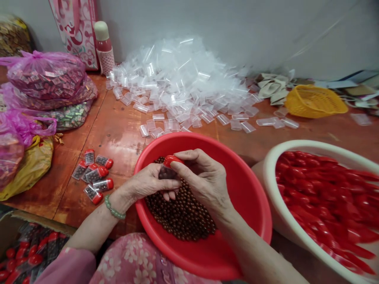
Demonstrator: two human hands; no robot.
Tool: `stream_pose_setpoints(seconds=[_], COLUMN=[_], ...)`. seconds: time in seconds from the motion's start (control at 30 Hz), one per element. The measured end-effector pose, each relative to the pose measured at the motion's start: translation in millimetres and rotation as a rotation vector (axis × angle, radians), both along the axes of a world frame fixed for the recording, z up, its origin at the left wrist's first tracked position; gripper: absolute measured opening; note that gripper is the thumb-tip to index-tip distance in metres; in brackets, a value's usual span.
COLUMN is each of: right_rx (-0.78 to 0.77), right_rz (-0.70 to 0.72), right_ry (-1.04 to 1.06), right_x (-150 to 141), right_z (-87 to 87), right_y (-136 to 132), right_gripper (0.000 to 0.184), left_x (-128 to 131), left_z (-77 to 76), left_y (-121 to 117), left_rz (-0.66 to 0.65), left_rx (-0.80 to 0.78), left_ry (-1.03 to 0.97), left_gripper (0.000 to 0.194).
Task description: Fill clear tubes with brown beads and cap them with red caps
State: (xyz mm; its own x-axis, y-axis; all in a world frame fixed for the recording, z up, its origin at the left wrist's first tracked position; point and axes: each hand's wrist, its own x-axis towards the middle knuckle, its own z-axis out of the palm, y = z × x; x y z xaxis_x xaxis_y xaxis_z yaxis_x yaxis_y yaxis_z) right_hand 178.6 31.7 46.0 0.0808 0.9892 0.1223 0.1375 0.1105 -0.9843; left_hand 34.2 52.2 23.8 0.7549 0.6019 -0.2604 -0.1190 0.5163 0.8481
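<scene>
The clear vial (166,172) and its red cap (172,160) are partly covered by the fingers of the left hand (149,182) and the right hand (204,177); vial contents cannot be confirmed. The hands also hide part of the brown beads (180,209) in the red basin (237,189). The white tub (284,157) is cut off at the right edge, its red pieces (325,197) blurred. The cardboard box (29,219) at lower left and the pink plastic bags (44,75) at left are cut off; bag contents are too small to identify.
</scene>
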Motion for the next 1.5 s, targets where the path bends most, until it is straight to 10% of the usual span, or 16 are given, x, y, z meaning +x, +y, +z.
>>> stream_pose_setpoints(seconds=[0.23, 0.43, 0.9, 1.5], right_rx=[0.201, 0.509, 0.856, 0.532], right_rz=[0.107, 0.275, 0.099, 0.143], right_ry=[-0.280, -0.784, -1.023, -1.256], right_x=[7, 19, 7, 1], right_z=[-3.3, -6.3, -20.1, -12.6], right_y=[-3, 0, 10, 9], right_gripper=[0.010, 0.077, 0.059, 0.059], left_x=[-1, -1, -2, 9], left_z=[-2.9, -4.7, -5.9, -1.1], left_y=[0, 4, 7, 5], left_rz=[0.019, 0.044, 0.015, 0.323], left_rx=[-0.103, -0.139, -0.232, -0.306], left_ry=[-0.042, -0.166, -0.205, -0.053], left_gripper=[0.042, 0.035, 0.043, 0.073])
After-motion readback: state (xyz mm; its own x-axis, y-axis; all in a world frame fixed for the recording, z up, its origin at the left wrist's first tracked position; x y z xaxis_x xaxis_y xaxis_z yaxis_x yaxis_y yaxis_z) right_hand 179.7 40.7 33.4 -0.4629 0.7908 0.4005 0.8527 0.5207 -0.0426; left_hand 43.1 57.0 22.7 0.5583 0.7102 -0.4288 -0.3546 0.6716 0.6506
